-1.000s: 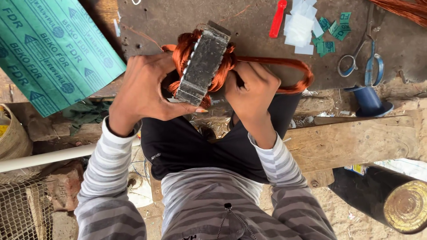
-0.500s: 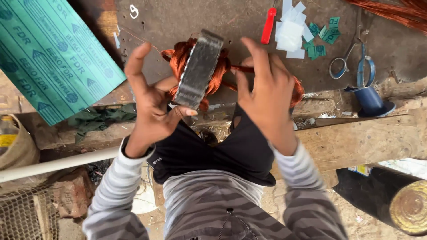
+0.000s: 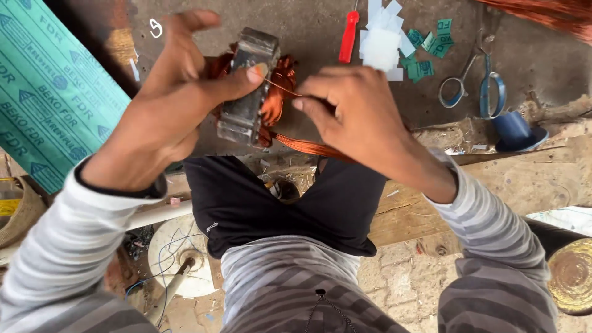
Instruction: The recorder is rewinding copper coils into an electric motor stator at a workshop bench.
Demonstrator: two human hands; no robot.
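Our left hand (image 3: 179, 105) clamps the metal stator core (image 3: 248, 86); our right hand (image 3: 354, 114) pinches its copper wire (image 3: 280, 87) above the desk (image 3: 308, 37).

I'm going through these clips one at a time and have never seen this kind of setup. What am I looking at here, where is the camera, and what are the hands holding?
There is no machine here, only a person's two bare hands. The single camera sits on the person's head and looks down, so you see striped sleeves and lap at the bottom and the dark workbench at the top.

The left hand has its grip around a grey metal block wound with copper wire coils. The right hand pinches a thin copper strand beside it.

On the bench lie a red-handled tool, white paper pieces, small green paper scraps, scissors and a blue cone-shaped piece. A large green sheet lies at the left.
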